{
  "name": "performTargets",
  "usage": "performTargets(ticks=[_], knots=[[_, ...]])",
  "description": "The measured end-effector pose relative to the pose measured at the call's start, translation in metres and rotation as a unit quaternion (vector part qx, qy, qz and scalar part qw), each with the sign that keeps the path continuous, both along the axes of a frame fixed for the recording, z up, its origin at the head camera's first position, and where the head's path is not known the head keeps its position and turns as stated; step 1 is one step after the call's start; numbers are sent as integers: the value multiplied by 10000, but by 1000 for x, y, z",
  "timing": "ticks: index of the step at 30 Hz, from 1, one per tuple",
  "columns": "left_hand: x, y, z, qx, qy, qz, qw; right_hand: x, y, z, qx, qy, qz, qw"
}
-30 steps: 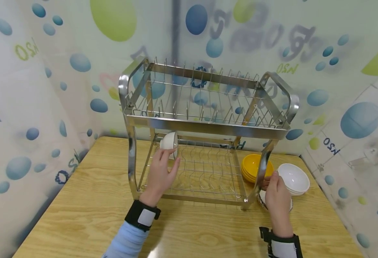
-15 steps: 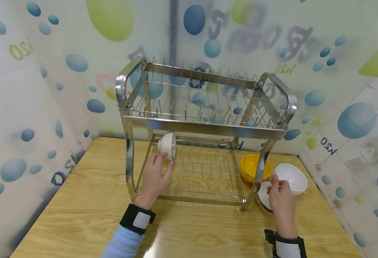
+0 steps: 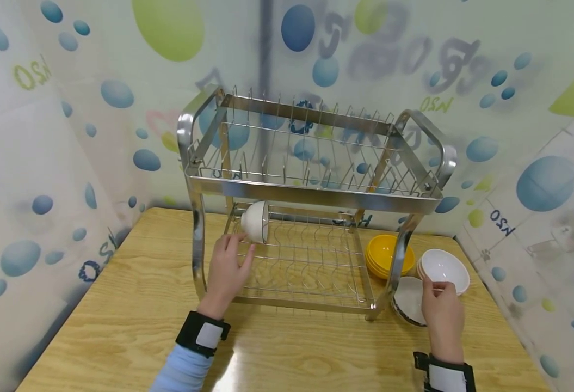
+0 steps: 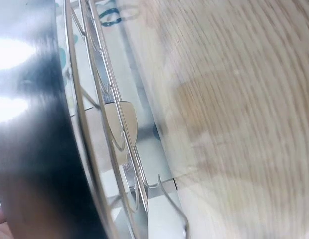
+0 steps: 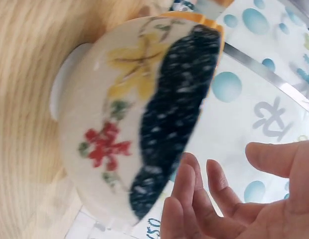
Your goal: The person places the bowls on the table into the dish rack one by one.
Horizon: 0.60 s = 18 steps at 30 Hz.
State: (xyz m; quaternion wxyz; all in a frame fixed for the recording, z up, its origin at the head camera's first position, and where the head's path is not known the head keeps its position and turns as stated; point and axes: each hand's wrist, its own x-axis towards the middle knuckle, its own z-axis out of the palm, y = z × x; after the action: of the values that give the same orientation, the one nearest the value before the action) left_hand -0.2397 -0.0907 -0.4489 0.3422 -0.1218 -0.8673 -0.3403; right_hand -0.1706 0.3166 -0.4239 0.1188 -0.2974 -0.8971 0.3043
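Observation:
A small white bowl [image 3: 254,222] stands on its side in the lower left of a metal dish rack [image 3: 291,298]. My left hand [image 3: 227,271] reaches over the rack's front bar, its fingertips just below and left of that bowl. In the left wrist view only a bit of a finger [image 4: 1,224] shows at the lower left edge. My right hand [image 3: 442,310] is over the table right of the rack, loosely bent fingers holding nothing. Close to those fingers stands a flower-painted bowl [image 5: 104,124] with a dark blue speckled band; the same bowl [image 3: 409,299] shows its pale inside in the head view.
Stacked yellow bowls [image 3: 382,250] stand behind the rack's right front leg [image 3: 398,258]. Stacked white bowls [image 3: 445,267] lie beyond my right hand. The rack's upper tier [image 3: 311,147] of wire prongs spans above. A printed curtain [image 3: 96,136] hangs behind the wooden table [image 3: 306,354].
My left hand has drawn back down and left from the small white bowl, which stays in the rack. My right hand has shifted right and slightly down, uncovering more of the flower-painted bowl.

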Motion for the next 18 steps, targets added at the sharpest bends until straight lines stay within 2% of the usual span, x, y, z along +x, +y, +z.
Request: performTargets(ticks=[5,11,14,18], knots=[[1,-5,-1,91,-107,104,9998,1,6,-5,154,-139,-138,9997],[1,-8,0,155,-220,52,9996,3,15,-9,491,-340,-239,9979],[2,-8,0,163,-205,75,9996,3,21,-8,569,-553,-201,9966],[2,-9,0,201,-167,68,9996,4,28,-6,403,-960,-178,9944]])
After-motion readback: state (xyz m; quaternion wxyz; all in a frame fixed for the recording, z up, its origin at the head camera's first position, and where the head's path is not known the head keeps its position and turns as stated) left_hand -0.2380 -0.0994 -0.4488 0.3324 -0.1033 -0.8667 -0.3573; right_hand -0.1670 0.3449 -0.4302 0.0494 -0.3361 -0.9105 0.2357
